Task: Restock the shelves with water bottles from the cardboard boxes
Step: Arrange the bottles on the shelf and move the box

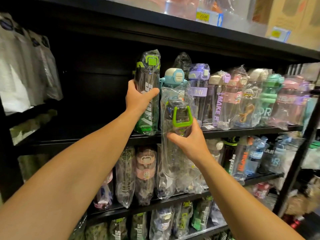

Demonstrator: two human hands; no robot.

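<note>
**A:** Why is the right hand (187, 144) held so low, in front of the shelf edge?

**B:** It's carrying stock in. Its fingers and thumb are curled round a clear bottle with a green loop handle (178, 129), still in its loose plastic sleeve. The bottle hangs in the air, upright, in front of the middle shelf (242, 129) and not yet resting on it. I'd say it is waiting for a slot.

**A:** And the left hand (138, 97)?

**B:** That's making the slot, by my reading. It grips the black-and-green sport bottle (147, 94), thumb across the front, fingers wrapped behind. That bottle stands on the shelf at the left end of the row, touching the blue-capped bottle (174, 77) beside it. Holding it steady, or nudging it aside, would keep the row from toppling while the new one goes in.

**A:** Why there, rather than further right?

**B:** Further along, the purple "Hi" bottle (198, 89) and the pink and mint ones are packed shoulder to shoulder. The dark stretch of shelf to the left of the sport bottle is the open room.

**A:** Any cardboard boxes?

**B:** Only a brown carton (284, 16) on the top shelf, far right, blurred. I can't tell whether it is the source.
</note>
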